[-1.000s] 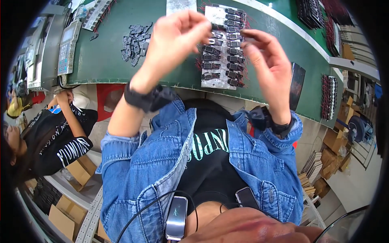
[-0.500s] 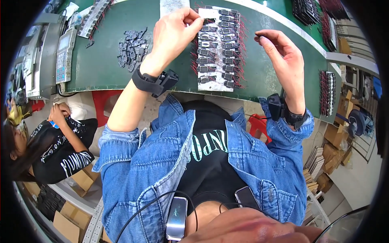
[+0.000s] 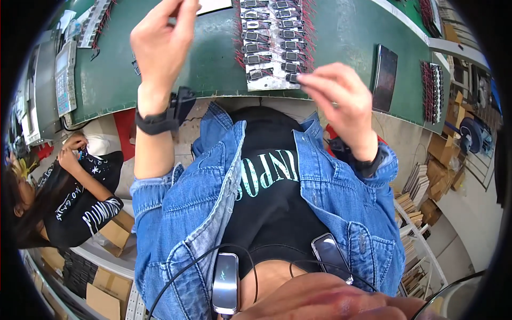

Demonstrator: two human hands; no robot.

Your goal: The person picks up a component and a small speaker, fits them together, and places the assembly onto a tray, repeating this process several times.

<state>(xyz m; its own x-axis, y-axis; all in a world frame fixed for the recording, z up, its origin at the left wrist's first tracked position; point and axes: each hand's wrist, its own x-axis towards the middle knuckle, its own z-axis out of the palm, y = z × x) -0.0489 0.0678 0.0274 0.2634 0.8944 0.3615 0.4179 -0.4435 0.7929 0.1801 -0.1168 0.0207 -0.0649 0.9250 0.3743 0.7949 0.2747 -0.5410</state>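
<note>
While my nearly pinched right hand (image 3: 341, 96) meets end part (image 3: 292, 78) on board (image 3: 265, 84), grip unclear, visible columns (image 3: 257, 48) look filled; left hand (image 3: 162, 45) half-curled, hold hidden; cannot tell what's left.

Left hand (image 3: 162, 45): moved leftward, off white board (image 3: 266, 84) — right hand (image 3: 341, 93): come in to board's near right corner

Single head view (fisheye) — faces down over chest (image 3: 266, 218) — fingers (image 3: 321, 81), bench (image 3: 341, 42) farther off.

Bright light, with strong fisheye bending toward black edges.
</note>
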